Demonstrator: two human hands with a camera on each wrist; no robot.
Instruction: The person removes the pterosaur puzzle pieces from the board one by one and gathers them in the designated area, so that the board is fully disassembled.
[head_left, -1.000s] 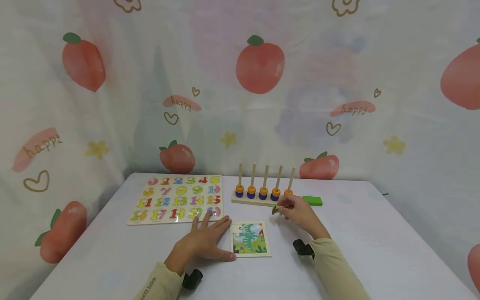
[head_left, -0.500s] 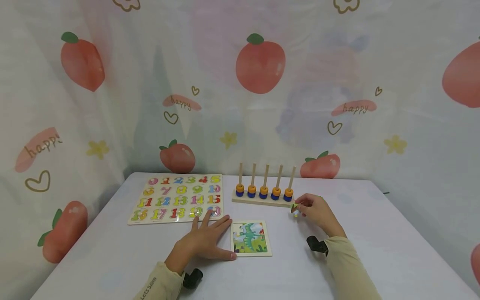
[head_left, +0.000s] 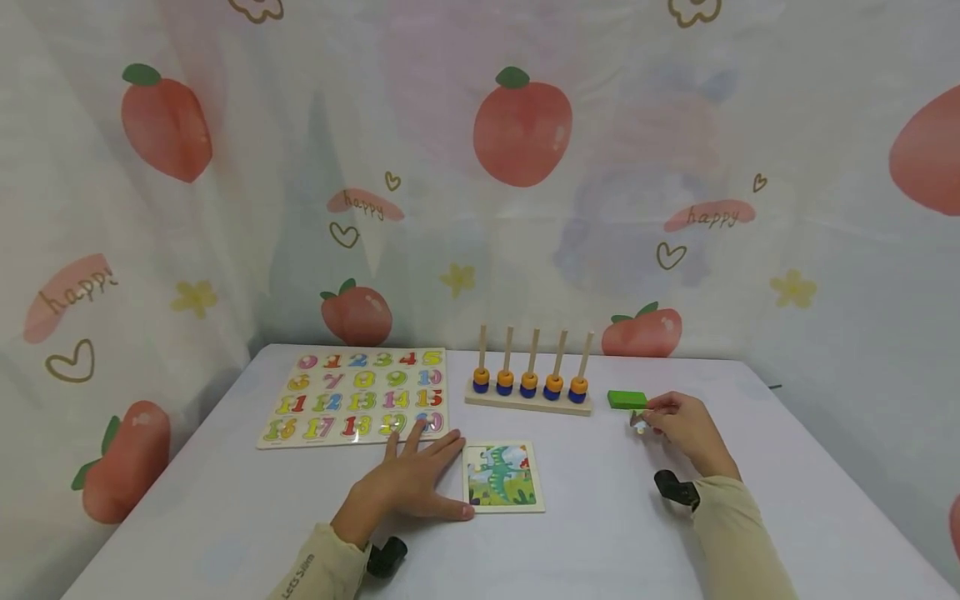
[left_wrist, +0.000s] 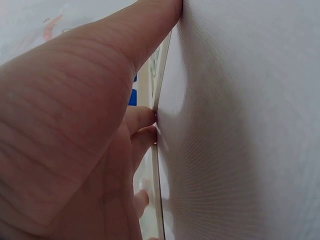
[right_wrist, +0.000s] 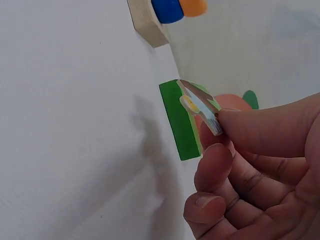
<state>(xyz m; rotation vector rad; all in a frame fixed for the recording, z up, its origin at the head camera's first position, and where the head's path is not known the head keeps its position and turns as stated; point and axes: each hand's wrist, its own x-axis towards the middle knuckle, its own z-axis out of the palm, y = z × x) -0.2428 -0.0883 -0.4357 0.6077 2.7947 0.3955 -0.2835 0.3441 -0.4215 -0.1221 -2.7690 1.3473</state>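
My right hand (head_left: 690, 429) pinches a small jigsaw piece (right_wrist: 200, 104) between thumb and forefinger, just in front of a green block (head_left: 627, 400). Brown, pale blue and a yellow spot show on the piece. Spread flat, my left hand (head_left: 408, 482) rests on the table with its thumb tip at the lower left corner of a dinosaur jigsaw puzzle (head_left: 501, 477) in a white frame. Its other fingertips reach the puzzle's upper left corner and the lower edge of the number board (head_left: 315, 437). In the left wrist view the palm hides much of the scene.
A bead stacker (head_left: 528, 400) with several upright pegs, each carrying orange and blue beads, stands at the back middle. Behind the table (head_left: 570, 550) hangs a fruit-print curtain (head_left: 450, 250). Black wrist cameras sit on both sleeves.
My right hand has carried the jigsaw piece to the right, from in front of the bead stacker to the green block, which now shows beside the fingers. The left hand stays put.
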